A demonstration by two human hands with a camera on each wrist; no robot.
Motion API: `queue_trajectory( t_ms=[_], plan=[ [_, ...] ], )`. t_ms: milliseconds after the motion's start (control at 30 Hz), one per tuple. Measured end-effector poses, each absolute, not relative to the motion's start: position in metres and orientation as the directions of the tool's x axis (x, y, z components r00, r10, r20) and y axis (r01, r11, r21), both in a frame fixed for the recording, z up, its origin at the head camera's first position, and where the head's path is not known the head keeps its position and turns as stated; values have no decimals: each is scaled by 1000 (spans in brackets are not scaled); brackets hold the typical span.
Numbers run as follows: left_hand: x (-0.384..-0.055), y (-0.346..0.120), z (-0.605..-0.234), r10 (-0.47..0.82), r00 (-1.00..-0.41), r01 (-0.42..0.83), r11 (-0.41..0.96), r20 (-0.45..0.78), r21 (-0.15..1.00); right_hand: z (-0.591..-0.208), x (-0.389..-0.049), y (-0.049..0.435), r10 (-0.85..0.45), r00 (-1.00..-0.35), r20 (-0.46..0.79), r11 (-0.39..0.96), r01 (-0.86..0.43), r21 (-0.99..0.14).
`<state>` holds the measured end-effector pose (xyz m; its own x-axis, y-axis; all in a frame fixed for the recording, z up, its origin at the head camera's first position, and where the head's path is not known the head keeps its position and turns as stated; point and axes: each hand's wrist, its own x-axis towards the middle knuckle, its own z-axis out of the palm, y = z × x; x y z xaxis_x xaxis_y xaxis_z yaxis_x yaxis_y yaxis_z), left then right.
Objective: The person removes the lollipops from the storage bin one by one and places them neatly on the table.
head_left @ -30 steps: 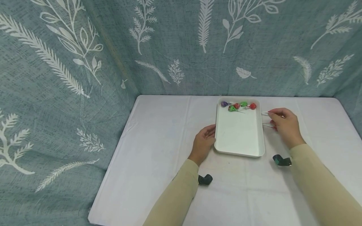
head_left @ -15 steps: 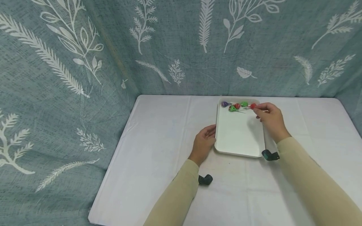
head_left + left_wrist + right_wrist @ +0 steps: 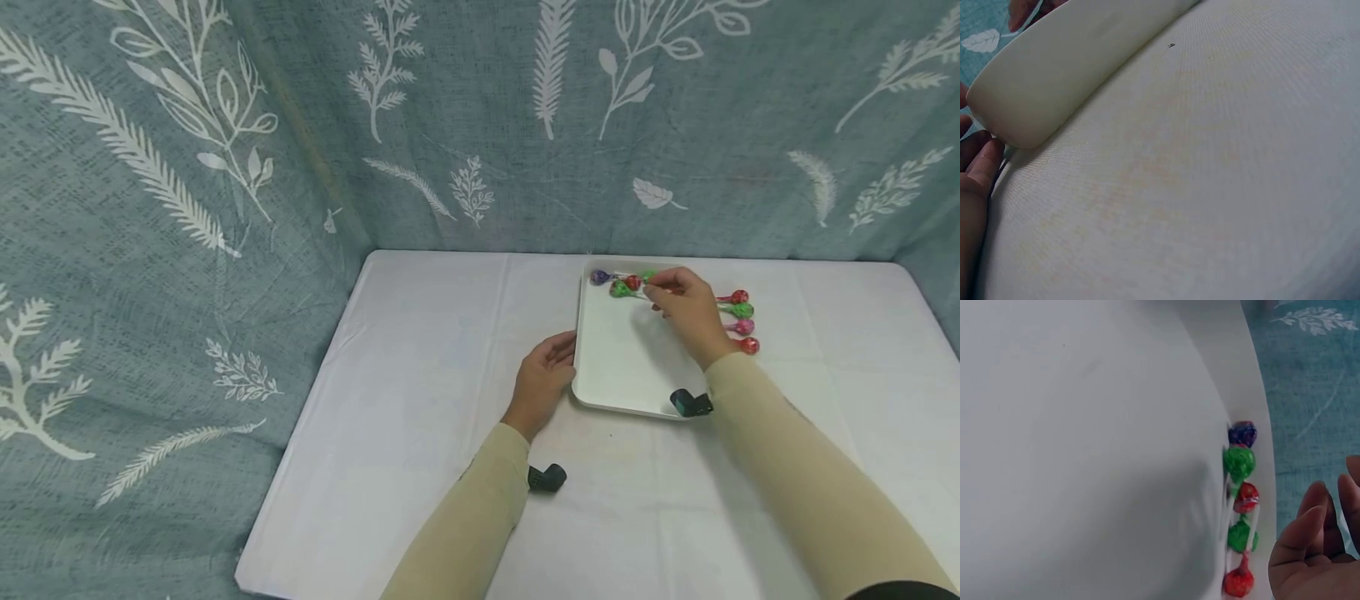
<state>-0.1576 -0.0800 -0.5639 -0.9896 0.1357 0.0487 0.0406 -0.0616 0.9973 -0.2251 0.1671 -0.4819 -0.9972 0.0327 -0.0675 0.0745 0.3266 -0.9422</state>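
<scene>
A shallow white tray (image 3: 615, 375) lies on the table, with a cluster of wrapped lollipops along its far wall. My left hand (image 3: 542, 379) touches the tray's left wall; in the left wrist view its fingertips (image 3: 988, 159) are at the tray's rounded corner. My right hand (image 3: 686, 312) hovers over the tray's far right part, fingers loosely bent. In the right wrist view nothing shows between them. Beneath its fingertips, in the head view, are a green lollipop (image 3: 621, 289) and a red lollipop (image 3: 633, 282). A purple lollipop (image 3: 600, 277) lies farther left; another red lollipop (image 3: 1239, 584) shows in the right wrist view.
Just right of the tray, several lollipops lie in a column, among them a pink lollipop (image 3: 744, 327) and a green lollipop (image 3: 741, 310); the right hand hides their sticks. A white cloth (image 3: 420, 375) covers the table. A patterned curtain (image 3: 510, 167) hangs behind.
My right hand has moved left from the lollipop sticks beside the tray to above the tray's far end, uncovering the lollipop heads on the table. The left hand has stayed put.
</scene>
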Motion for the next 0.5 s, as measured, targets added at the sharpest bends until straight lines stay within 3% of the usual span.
queue_trajectory(
  t_ms=[500],
  plan=[
    [-160,-77,-563,133,-990,46,-60,53,997,-511,-244,156,-8,-995,-96,350,87,-933]
  ],
)
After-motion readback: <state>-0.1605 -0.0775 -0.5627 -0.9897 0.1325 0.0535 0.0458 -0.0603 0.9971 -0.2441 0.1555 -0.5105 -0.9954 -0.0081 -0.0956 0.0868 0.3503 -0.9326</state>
